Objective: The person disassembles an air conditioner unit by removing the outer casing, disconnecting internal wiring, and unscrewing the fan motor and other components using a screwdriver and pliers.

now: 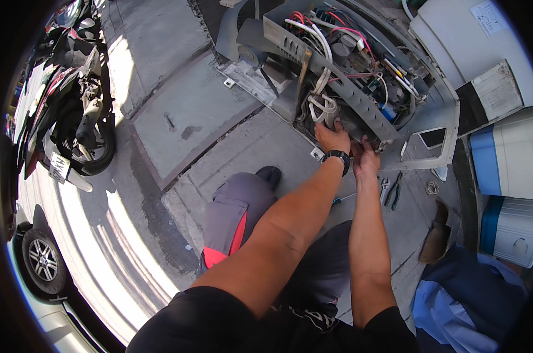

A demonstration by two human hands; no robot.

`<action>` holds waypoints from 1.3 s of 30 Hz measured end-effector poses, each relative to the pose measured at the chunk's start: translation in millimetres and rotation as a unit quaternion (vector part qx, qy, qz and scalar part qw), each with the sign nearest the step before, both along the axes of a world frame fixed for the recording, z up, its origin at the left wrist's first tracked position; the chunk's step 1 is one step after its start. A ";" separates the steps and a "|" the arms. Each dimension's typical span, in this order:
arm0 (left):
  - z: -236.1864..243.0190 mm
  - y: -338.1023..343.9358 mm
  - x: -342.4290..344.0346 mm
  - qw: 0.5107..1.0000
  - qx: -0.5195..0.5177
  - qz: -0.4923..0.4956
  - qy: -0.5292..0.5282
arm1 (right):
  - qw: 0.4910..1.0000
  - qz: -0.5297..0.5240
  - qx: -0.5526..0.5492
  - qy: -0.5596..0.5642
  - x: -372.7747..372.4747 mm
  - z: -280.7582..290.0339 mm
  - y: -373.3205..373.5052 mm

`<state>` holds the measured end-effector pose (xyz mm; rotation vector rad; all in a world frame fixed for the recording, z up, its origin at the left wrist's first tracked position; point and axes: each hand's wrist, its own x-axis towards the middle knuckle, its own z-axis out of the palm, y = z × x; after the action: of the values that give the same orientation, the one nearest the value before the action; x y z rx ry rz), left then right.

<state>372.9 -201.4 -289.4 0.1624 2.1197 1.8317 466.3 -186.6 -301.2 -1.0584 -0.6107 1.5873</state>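
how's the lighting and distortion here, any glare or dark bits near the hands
Head view: sun stripes glare white across the pavement at left; head view: fisheye curves the scene toward a black rim; head view: the left hand and right hand are in shade, and fine detail beneath the metal cabinet is too dark to tell.

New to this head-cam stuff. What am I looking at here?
There's no robot: one person works bare-handed. The single picture comes from a fisheye camera on their head, looking down, so straight edges bend toward the rim.

The left hand, with a dark watch on its wrist, reaches in beside looped white cables at an opened metal unit full of wiring. The right hand is at the unit's near lower edge. Whether either hand grips anything is hidden.

On the paved ground lie pliers, right of the right forearm. A motorcycle stands far left.
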 end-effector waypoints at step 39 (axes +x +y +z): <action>23.8 0.7 -57.0 0.924 -0.039 -0.316 -0.213 | 0.880 -0.087 0.135 -0.448 -35.5 -36.9 -31.3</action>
<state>315.9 -200.6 -265.6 0.3455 1.5830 1.2586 430.8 -217.9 -338.1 -1.5636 -1.2661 0.7484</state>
